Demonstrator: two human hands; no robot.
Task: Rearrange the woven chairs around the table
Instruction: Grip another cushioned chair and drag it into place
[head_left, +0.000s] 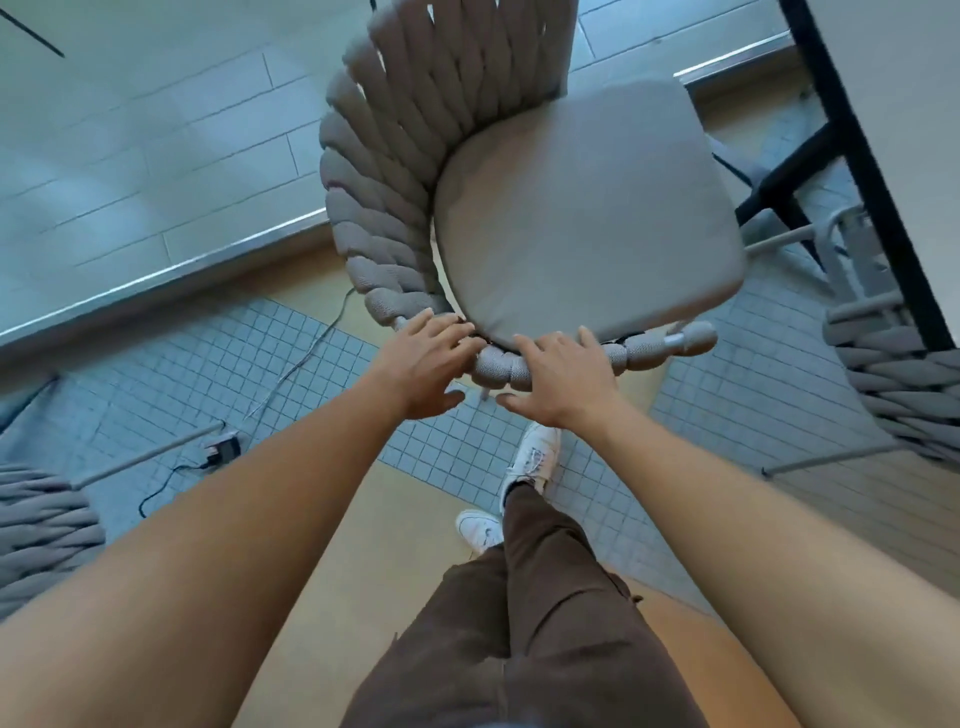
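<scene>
A grey woven chair (571, 208) with a thick rope back and a flat grey seat cushion stands in front of me. Both hands rest on its near rope armrest (498, 366). My left hand (431, 364) lies over the rope at the cushion's near left corner, fingers spread. My right hand (561, 376) lies flat on the rope a little to the right, thumb below the rail. The fingers lie on top of the rope; a closed grip does not show. The table (883, 78), light top on a black frame, is at the upper right.
A second woven chair (893, 364) stands at the right edge beside the table leg, a third (36, 530) at the lower left. A cable and a black plug (223, 449) lie on the tiled floor to the left. A metal-edged step (156, 275) runs behind the chair.
</scene>
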